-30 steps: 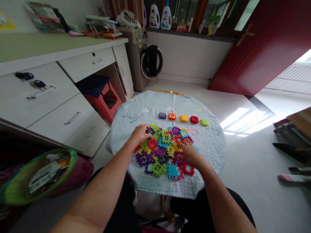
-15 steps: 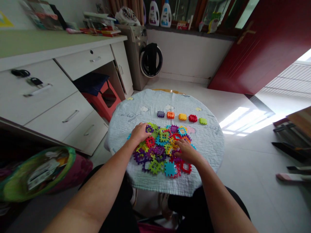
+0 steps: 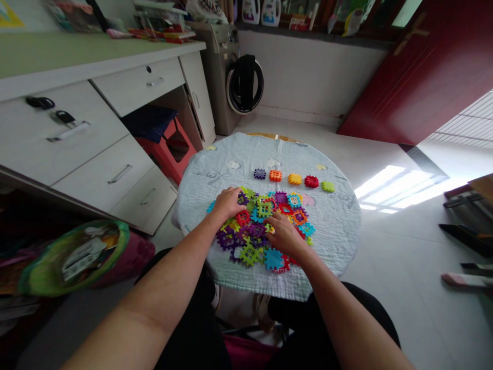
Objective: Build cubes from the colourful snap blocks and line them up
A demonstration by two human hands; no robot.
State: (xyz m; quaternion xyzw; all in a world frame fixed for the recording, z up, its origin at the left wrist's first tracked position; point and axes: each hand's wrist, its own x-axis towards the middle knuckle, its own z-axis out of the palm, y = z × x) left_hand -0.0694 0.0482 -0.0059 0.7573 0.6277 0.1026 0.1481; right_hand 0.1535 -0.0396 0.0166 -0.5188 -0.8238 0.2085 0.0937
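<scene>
A heap of colourful plastic interlocking tiles with toothed edges, many with window-like openings, lies on the cloth-covered round table. My left hand (image 3: 228, 202) rests at the heap's left edge, its fingers apart beside a purple tile (image 3: 242, 198). Over the heap's middle, my right hand (image 3: 284, 230) reaches down with parted fingers, touching a yellow-green tile (image 3: 269, 228). Between the hands sits a green window tile (image 3: 264, 207). A red tile (image 3: 243, 218) is near my left thumb, and a blue tile (image 3: 273, 259) lies at the near side. My right palm hides some tiles.
Beyond the heap, a row of small block shapes runs across the table: purple (image 3: 260, 174), orange (image 3: 275, 176), yellow (image 3: 295, 179), red (image 3: 311, 182) and green (image 3: 328, 186). A bin (image 3: 127, 252) and drawers (image 3: 115, 174) stand left; a washing machine (image 3: 221, 77) is behind.
My right hand has shifted left across the heap, uncovering orange and blue tiles on its right side. My left hand stays by the left edge. The view has tilted slightly.
</scene>
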